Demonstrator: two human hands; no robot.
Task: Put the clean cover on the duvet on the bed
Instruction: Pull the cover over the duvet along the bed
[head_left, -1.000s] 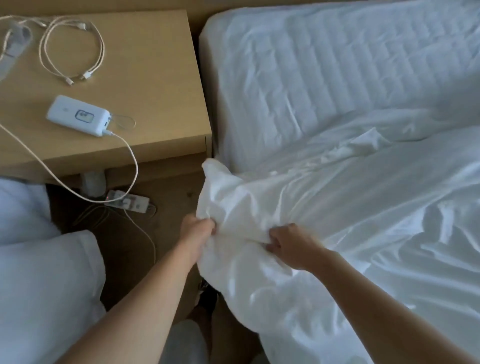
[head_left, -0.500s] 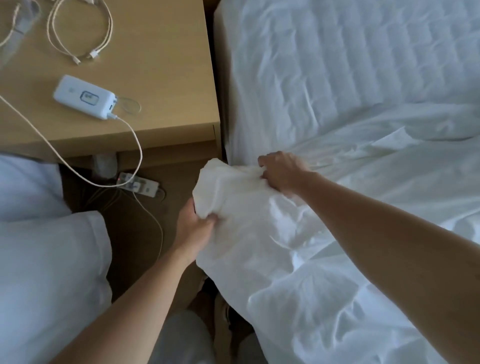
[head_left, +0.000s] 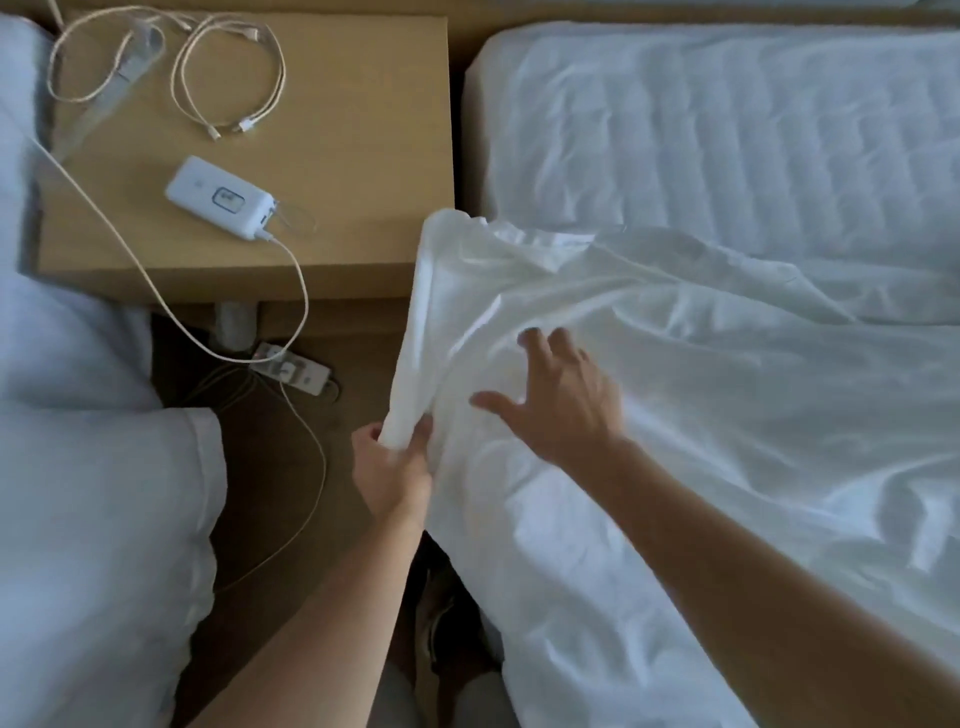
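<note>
White cover (head_left: 675, 415), quilted white mattress (head_left: 727, 140)

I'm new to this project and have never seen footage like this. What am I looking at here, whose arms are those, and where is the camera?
No machine here: these are a person's two bare arms, filmed by one wide-angle camera worn on their head, looking forward and down. All the pictures are that same view. The left hand grips a bunched fold of the white fabric duvet cover at the bed's edge. The right hand is open, fingers spread over the cover; whether it presses down I cannot tell. Beyond lies the white quilted mattress. Beside the bed, a light wooden bedside table carries a white rectangular power bank and coiled pale cables. A white power strip lies on the brown floor, and white pillows sit at the left.
</note>
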